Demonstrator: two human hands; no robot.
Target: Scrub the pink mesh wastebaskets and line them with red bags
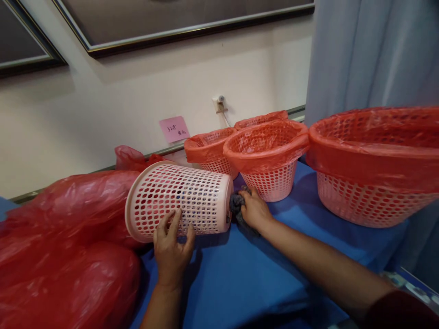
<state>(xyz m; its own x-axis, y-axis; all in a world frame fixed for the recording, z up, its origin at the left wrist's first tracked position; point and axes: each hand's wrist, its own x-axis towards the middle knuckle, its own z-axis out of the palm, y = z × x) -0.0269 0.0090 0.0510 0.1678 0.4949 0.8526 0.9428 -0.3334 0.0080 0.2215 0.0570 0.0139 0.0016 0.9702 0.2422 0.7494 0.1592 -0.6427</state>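
Fingers of left hand (173,251) spread, tips at the wall of the pink basket (185,198), presumably to steady it. Basket lies on its side on the blue-draped counter (226,283), mouth left, base right; pose likely chosen to expose the base. Right hand (256,211): fingers bunched round a dark cloth (237,205) at that base. Further right, upright baskets (272,183); red liners (370,167) folded over rims, probably to stay put.

Handwritten "32" on pink note (174,129)
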